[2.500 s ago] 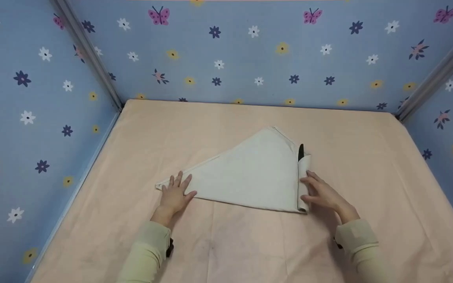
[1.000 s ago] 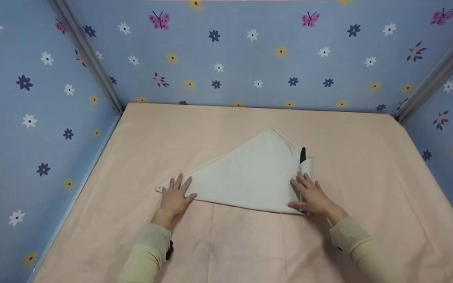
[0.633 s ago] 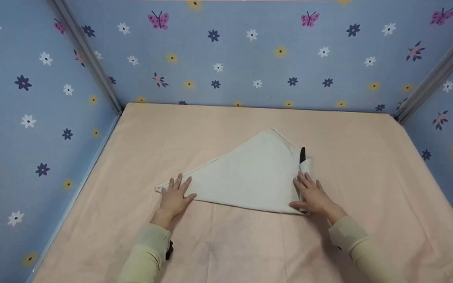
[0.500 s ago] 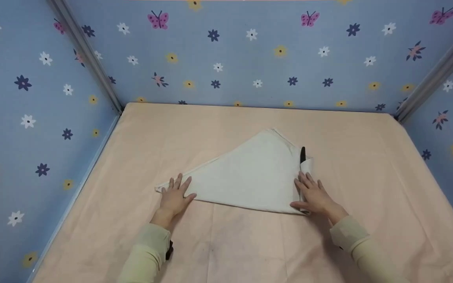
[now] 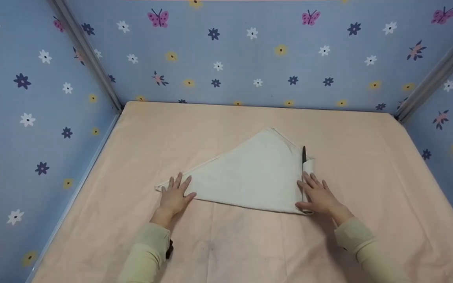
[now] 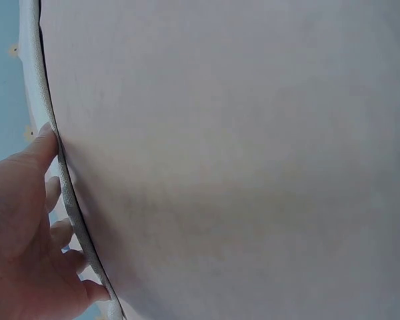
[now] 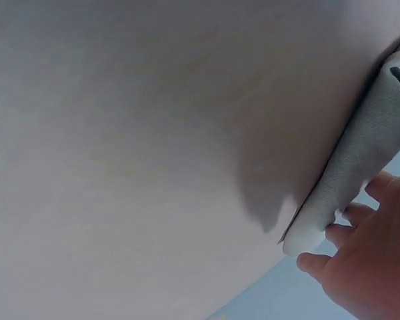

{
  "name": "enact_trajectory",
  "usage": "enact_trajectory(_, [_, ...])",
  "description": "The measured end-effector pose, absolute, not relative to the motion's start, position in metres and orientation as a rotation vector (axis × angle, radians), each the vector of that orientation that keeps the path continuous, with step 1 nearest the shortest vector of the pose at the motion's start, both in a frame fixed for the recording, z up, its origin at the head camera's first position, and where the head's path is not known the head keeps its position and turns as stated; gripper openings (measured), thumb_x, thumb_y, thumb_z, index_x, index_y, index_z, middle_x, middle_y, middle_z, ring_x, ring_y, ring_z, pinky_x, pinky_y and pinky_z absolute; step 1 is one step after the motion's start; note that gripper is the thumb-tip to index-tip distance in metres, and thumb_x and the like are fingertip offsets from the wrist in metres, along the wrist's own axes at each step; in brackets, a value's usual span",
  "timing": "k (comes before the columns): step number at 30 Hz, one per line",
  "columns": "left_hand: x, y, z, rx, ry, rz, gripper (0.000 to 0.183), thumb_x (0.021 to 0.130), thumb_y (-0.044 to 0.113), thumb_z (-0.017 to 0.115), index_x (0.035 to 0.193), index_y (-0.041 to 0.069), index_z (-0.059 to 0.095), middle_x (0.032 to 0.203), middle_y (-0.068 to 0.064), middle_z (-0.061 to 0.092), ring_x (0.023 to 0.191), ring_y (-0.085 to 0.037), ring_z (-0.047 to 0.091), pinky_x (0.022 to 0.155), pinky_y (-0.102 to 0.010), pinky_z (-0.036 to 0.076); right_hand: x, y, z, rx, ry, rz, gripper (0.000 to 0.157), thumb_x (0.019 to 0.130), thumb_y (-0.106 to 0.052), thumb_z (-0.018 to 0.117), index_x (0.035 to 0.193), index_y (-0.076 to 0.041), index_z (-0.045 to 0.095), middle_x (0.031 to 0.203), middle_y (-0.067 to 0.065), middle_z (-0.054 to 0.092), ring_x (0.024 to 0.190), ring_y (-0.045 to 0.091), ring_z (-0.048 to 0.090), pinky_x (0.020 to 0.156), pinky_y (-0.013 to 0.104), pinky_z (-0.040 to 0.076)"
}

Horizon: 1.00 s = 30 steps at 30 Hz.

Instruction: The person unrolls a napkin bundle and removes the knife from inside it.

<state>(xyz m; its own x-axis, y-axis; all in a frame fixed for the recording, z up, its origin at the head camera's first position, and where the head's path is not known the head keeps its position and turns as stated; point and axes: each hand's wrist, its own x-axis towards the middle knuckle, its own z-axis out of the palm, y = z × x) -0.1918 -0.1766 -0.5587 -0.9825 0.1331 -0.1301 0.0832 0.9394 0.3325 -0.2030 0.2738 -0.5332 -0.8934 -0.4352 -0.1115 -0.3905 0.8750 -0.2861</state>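
A pale off-white cloth (image 5: pixel 246 173), folded flat into a tapering shape, lies on the table. Its right edge is turned over into a narrow roll (image 5: pixel 309 167), and a thin dark tip (image 5: pixel 304 154) with a rounded end pokes out of the roll's far end; the rest of it is hidden inside. My left hand (image 5: pixel 174 198) rests with spread fingers on the cloth's pointed left end. My right hand (image 5: pixel 320 197) lies over the near part of the roll, fingers on it and thumb by its near end. In the right wrist view the fingers touch the roll's (image 7: pixel 360 153) side.
A peach cover (image 5: pixel 250 247) with faint creases spreads over the table. Blue panels (image 5: pixel 234 51) printed with flowers and butterflies stand at the back and both sides, joined by grey corner posts (image 5: pixel 89 55).
My right hand has moved from the roll's right side onto its top, then slid slightly back to the right. The dark tip looks narrower than before. My left hand has stayed in place.
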Motion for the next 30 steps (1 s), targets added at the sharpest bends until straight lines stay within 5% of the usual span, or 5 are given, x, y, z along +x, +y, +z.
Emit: enact_trajectory(30, [-0.191, -0.177, -0.557, 0.179, 2.959, 0.470, 0.062, 0.089, 0.043, 0.047, 0.140, 0.012, 0.028, 0.144, -0.020, 0.015, 0.128, -0.045, 0.011, 0.094, -0.066, 0.014, -0.197, 0.290, -0.529, -0.543, 2.843, -0.587, 0.066, 0.075, -0.034, 0.070, 0.126, -0.001, 0.046, 0.143, 0.022, 0.018, 0.129, 0.040, 0.015, 0.101, 0.054, 0.019])
